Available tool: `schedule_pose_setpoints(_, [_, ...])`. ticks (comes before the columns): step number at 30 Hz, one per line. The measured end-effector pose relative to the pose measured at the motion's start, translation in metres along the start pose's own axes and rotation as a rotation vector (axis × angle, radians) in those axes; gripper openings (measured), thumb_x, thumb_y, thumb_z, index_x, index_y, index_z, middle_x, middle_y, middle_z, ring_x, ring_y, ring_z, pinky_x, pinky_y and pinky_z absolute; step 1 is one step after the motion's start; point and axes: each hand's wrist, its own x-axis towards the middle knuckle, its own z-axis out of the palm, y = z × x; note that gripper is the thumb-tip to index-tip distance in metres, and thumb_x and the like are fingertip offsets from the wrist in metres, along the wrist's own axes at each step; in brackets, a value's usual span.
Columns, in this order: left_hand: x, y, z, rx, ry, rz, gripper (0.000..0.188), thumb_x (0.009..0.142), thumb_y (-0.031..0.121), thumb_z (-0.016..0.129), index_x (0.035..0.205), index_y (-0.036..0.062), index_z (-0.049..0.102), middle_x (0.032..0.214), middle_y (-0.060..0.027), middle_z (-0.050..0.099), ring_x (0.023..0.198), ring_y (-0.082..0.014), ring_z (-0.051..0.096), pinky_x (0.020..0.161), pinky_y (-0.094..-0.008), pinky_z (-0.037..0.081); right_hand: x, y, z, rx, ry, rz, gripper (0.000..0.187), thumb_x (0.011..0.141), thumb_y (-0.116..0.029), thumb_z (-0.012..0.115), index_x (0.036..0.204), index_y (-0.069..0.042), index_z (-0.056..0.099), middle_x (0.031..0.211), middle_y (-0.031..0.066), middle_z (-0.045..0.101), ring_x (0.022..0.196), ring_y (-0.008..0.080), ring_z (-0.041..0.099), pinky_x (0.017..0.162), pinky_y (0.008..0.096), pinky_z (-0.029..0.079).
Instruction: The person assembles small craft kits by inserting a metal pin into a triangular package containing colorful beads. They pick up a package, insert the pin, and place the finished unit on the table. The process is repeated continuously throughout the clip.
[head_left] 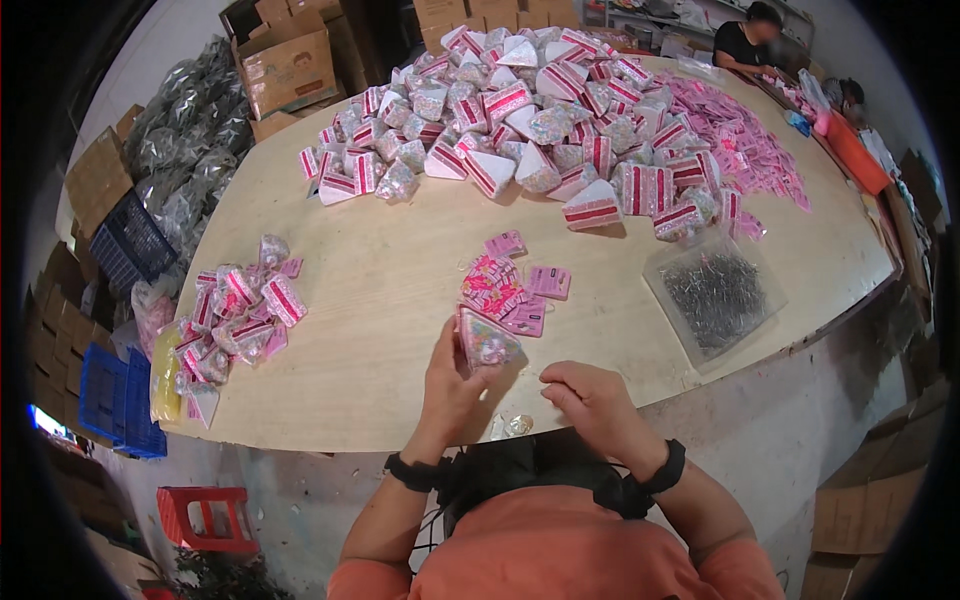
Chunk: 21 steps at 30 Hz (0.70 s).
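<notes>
While the left hand (450, 385) closes its fingers around a clear candy-filled pouch (485, 340) at lower centre and the right hand (590, 400) rests curled and apparently empty beside it, steadying the pouch upright below the pink card pile (510, 290) seems wise

Head view, looking steeply down

The single fisheye camera sits above the table's near edge (330, 440), close over it, facing toward the far edge.
</notes>
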Motion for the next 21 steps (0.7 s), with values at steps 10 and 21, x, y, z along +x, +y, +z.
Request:
schedule_pose_setpoints(10, [-0.017,0.053,0.008,-0.411,0.012,0.042,0.072,0.074,0.009,0.072,0.132,-0.0016,0.030,0.119,-0.0088,0.047,0.109,-0.0164,0.048,0.094,-0.0315,0.041,0.025,-0.041,-0.010,-0.050,-0.006,-0.190,0.016,0.079,-0.008,0.061,0.094,-0.002,0.062,0.083,0.0131,0.063,0.075,0.0269,0.062,0.066,0.0317,0.049])
schedule_pose_setpoints(21, [-0.021,0.061,0.015,-0.273,0.115,0.124,0.072,0.075,0.007,0.070,0.133,-0.0016,0.029,0.118,-0.0098,0.047,0.108,-0.0161,0.048,0.091,-0.0324,0.043,0.028,-0.055,-0.010,-0.177,-0.045,-0.222,0.016,0.080,-0.009,0.058,0.095,-0.005,0.059,0.081,0.0126,0.061,0.072,0.0301,0.060,0.061,0.0366,0.048])
